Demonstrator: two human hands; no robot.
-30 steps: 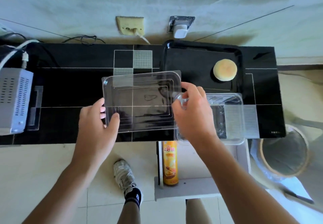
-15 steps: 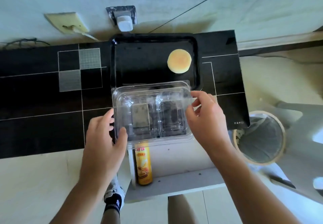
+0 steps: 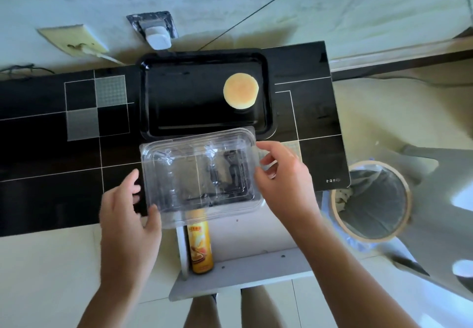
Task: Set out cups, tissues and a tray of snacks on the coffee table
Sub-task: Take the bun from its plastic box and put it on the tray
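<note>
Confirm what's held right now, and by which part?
The clear plastic container, by both ends: left hand grips its near-left corner, thumb on top; right hand pinches its right edge with the fingers.

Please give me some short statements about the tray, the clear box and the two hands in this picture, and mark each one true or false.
1. One round cake lies on the black tray. True.
2. The clear box is full of cakes. False: it looks empty.
3. Both the left hand and the right hand hold the box. True.
4. The yellow can stands on the tray. False: it is on a low shelf below the table.
</note>
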